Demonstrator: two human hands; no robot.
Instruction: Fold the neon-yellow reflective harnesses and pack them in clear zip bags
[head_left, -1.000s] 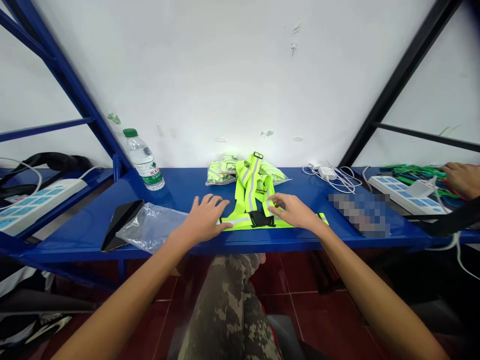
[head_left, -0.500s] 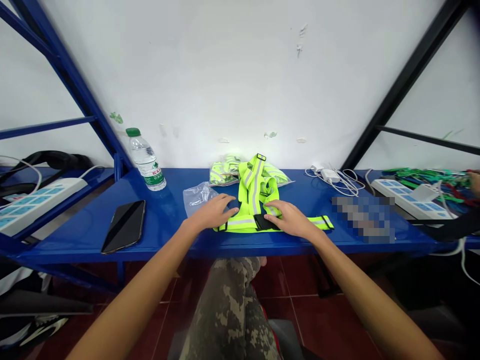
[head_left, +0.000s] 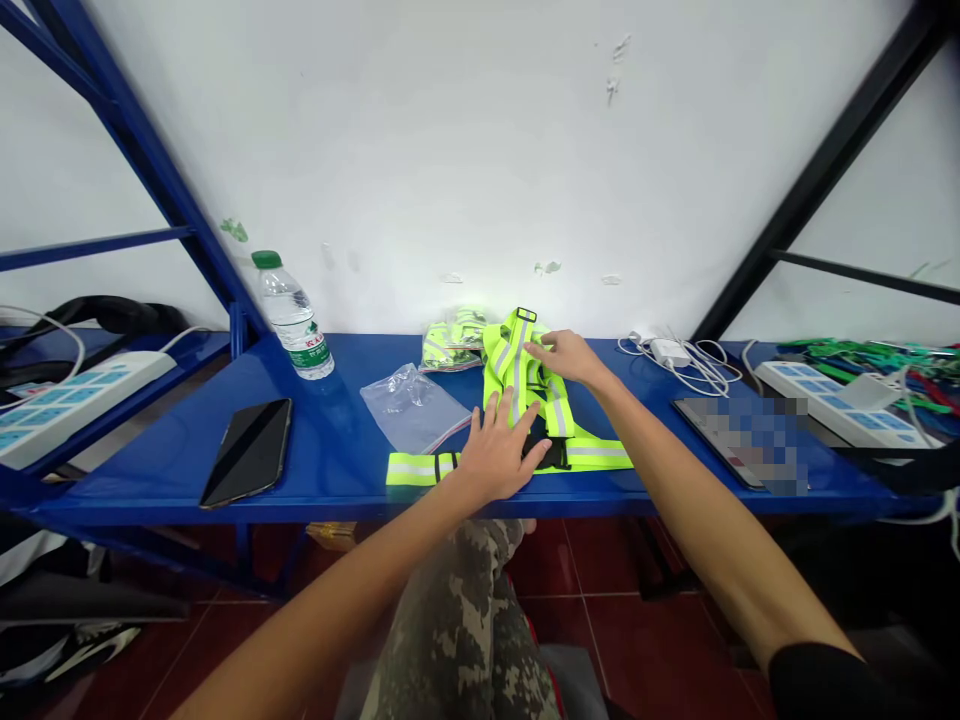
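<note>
A fluorescent yellow-green reflective vest [head_left: 518, 365], made of elastic straps with silver stripes, lies on the blue table. Its waist strap [head_left: 592, 455] runs along the table's front edge, with a black buckle partly under my left hand [head_left: 499, 450]. That hand rests on the lower straps, fingers spread. My right hand [head_left: 566, 355] reaches across the upper straps, fingers stretched out and fingertips at a strap below the black slider; whether they press on it is unclear. A clear plastic bag [head_left: 412, 408] lies flat to the left of the vest.
Bagged yellow-green vests [head_left: 450, 340] lie against the wall. On the left are a water bottle [head_left: 296, 320] and a black phone [head_left: 247, 452]. A white charger with cable [head_left: 671, 352], a blurred-out flat device [head_left: 720, 435] and a power strip [head_left: 840, 400] are on the right.
My left hand has moved right onto the lower straps and buckle. My right hand has left the buckle and gone up to the upper straps. The waist strap now reaches further left, uncovering more of the bag.
</note>
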